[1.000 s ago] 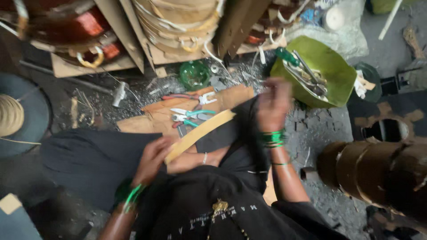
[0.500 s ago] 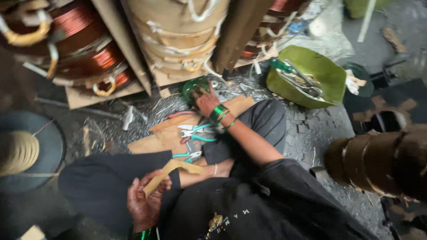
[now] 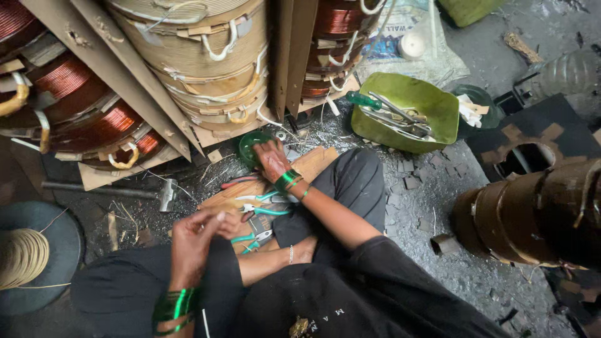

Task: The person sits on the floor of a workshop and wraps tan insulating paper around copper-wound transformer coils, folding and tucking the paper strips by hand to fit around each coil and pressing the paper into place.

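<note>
I sit cross-legged on a dirty floor. My right hand point(image 3: 272, 159), green bangles at the wrist, reaches forward, and its spread fingers rest on a small round green dish point(image 3: 252, 144) at the foot of the coils. My left hand point(image 3: 195, 241), also bangled, is raised over my left knee; it is blurred, its fingers loosely curled, and I cannot make out anything in it. Between my hands, teal-handled pliers point(image 3: 266, 210) and a second teal-handled tool point(image 3: 250, 238) lie on a flat wooden board point(image 3: 313, 164).
Large wound copper coils point(image 3: 94, 128) and a paper-wrapped coil point(image 3: 200, 62) stand behind slanted boards ahead. A green tray point(image 3: 438, 103) with hand tools is at right, a hammer point(image 3: 166, 195) at left, a cord spool point(image 3: 22, 256) far left, brown cylinders point(image 3: 532, 213) at right.
My left hand has risen from my lap, and the tan strip it held no longer shows. My right hand has stayed at the green dish. The view has shifted slightly.
</note>
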{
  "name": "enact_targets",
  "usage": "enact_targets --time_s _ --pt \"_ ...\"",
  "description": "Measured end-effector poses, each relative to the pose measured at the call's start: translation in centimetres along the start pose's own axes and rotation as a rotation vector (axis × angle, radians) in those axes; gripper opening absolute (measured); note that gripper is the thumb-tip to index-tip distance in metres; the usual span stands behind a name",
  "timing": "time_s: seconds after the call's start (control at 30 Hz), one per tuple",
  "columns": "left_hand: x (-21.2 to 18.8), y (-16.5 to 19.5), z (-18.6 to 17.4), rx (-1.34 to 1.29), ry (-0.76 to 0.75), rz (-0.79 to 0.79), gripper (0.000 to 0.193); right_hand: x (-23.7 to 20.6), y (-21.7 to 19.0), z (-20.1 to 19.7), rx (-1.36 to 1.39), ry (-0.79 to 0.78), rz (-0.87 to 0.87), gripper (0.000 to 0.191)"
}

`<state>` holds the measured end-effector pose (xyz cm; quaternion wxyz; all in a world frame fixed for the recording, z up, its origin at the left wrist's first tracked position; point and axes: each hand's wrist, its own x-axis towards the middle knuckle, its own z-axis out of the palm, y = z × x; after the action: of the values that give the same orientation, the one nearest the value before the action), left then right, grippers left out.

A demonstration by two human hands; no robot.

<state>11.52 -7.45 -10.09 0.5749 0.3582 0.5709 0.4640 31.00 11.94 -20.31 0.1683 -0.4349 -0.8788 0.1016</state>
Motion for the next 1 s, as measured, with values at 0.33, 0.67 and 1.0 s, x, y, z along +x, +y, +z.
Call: enact_targets --time_s 0.33,0.67,1.0 --pt "4.3 3.3 5.7 -0.093 0.039 -0.016 0.028 -8.6 -4.3 -15.1 1.187 0.333 -0.054 0.03" --pt "5.1 4.9 10.2 -0.312 -0.176 0.144 0.033 -9.3 -2.2 -18.8 0.049 0.135 -0.336 0.067" --pt "5.5 6.3 13.4 -0.276 -0.237 0.034 0.033 -10.8 -0.1 -20.4 0.097 0.314 -0.334 0.066"
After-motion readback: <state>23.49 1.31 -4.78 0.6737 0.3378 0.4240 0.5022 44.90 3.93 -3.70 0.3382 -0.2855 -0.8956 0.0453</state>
